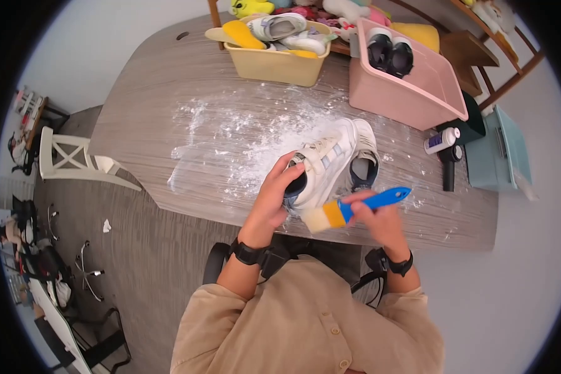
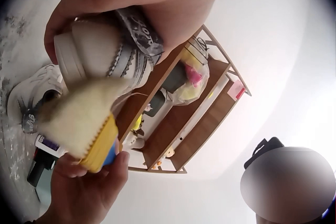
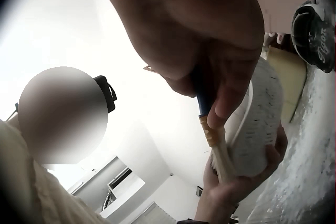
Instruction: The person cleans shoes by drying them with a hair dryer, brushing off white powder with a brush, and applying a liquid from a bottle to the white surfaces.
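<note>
- White sneaker [image 1: 325, 161]: the worked piece, held near the counter's front edge with its heel toward the person; its sole shows in the right wrist view.
- Left hand [image 1: 270, 198]: its grip is closed around the heel end of this sneaker.
- Paintbrush [image 1: 335, 214]: blue handle, yellow ferrule, pale bristles lying at the sneaker's heel; whether they touch it cannot be told.
- Right hand [image 1: 380, 223]: its grip is narrow, pinching the brush near the ferrule.
- Step in hand, as judged: brushing the heel region of the sneaker. The next move appears to call for a steady left grip and light strokes along the heel and sole edge.
- Second sneaker [image 1: 366, 151]: upright on the counter, just beside the first.
- Counter [image 1: 137, 103]: wood-grained, with white residue [image 1: 196, 159] scattered about the shoes.
- Farther out: a white bottle [image 1: 439, 142] to the right; a yellow bin [image 1: 277, 67] of footwear and a pink bin [image 1: 393, 103] containing black shoes [image 1: 389, 55] behind.
</note>
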Available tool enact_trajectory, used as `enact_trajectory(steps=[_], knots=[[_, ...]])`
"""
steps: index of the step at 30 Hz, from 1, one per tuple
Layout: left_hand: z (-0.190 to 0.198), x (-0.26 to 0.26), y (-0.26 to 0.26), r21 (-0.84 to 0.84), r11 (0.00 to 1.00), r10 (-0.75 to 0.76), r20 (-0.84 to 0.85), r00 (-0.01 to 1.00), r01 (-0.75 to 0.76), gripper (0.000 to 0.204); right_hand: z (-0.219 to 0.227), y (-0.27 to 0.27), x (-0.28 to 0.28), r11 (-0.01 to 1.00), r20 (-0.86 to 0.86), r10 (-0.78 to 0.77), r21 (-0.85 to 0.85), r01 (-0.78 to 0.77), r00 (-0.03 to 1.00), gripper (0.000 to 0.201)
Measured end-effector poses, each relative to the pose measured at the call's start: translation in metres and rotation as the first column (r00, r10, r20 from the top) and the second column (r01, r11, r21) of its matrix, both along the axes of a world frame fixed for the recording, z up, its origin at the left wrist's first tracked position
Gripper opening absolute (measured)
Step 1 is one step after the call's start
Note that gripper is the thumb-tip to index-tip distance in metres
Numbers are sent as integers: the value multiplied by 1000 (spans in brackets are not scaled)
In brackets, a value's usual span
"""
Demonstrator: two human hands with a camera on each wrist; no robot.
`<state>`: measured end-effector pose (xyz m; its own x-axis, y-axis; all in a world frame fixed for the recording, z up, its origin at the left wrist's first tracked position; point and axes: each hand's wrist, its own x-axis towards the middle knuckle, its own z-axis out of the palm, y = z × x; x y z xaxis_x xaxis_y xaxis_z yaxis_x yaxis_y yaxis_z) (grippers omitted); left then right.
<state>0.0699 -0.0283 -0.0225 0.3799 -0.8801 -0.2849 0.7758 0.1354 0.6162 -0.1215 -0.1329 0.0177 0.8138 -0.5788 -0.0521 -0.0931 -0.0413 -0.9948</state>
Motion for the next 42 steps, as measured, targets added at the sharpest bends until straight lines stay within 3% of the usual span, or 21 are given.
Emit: enact_trajectory(steps=[1, 2, 5, 6, 10, 13, 14, 17, 20, 22, 25, 28, 31, 32, 35, 36, 39, 40, 42], knots=[[0, 2, 1, -4, 1000, 11, 5, 1000, -11, 44, -3, 1, -1, 997, -40, 76, 21, -75, 996, 20], [1, 3, 2, -4, 1000, 11, 7, 1000, -11, 44, -2, 2, -4, 1000, -26, -9, 27, 9, 1000, 20], [4, -1, 1, 22, 1000, -8, -18, 1000, 8, 45, 14, -2, 11, 978, 278, -205, 91, 187, 939, 20], [3, -3, 2, 17, 1000, -14, -27, 1000, 14, 45, 23, 0, 17, 978, 263, -208, 46, 203, 942, 20], [2, -2, 6, 21, 1000, -11, 6, 1000, 11, 45, 10, 3, 6, 990, -79, 138, -16, -140, 987, 22], [-2, 0, 9, -4, 1000, -26, -15, 1000, 26, 45, 13, 4, 2, 995, 127, -84, 57, 78, 988, 21], [0, 0, 9, -10, 999, -52, -18, 999, 51, 45, 14, -2, 6, 992, 248, -123, -4, 128, 961, 21], [0, -5, 9, -36, 996, -80, -52, 995, 78, 47, 21, -7, 20, 987, 289, -158, 7, 163, 944, 22], [-5, -2, 12, -110, 991, -91, -127, 988, 77, 50, 8, 2, 2, 999, 96, -12, 35, 8, 995, 22], [-7, 0, 18, -99, 992, -89, -80, 993, 81, 53, 9, 8, -4, 994, 8, 62, 87, -62, 998, 21], [-13, -2, 18, -88, 987, -135, -38, 990, 131, 55, 20, 3, -4, 997, 98, -69, 39, 65, 993, 20], [-8, -5, 15, -90, 984, -162, -64, 985, 156, 55, 29, -9, 13, 973, 296, -222, 0, 233, 929, 19], [2, -2, 16, -98, 986, -145, -74, 987, 138, 54, 21, -7, 8, 983, 129, -154, -82, 166, 980, 19], [4, 1, 17, -103, 987, -132, -69, 989, 124, 53, 18, -3, 1, 997, 10, -50, -52, 50, 999, 19], [-3, 6, 20, -56, 987, -148, 36, 988, 150, 51, 12, 1, -7, 995, -26, 98, -27, -99, 995, 19], [-2, 6, 21, -44, 988, -147, 33, 989, 148, 51, 20, 2, -5, 999, 2, -45, -18, 45, 999, 19], [1, 2, 19, -27, 986, -162, 7, 987, 162, 52, 31, -15, 10, 966, 285, -216, -79, 248, 934, 20], [1, 0, 17, -35, 986, -161, -12, 987, 160, 52, 32, -16, 14, 957, 271, -253, -69, 280, 929, 19], [0, 0, 17, -39, 987, -154, 5, 988, 154, 52, 24, -14, 4, 983, 131, -156, -72, 167, 979, 19]])
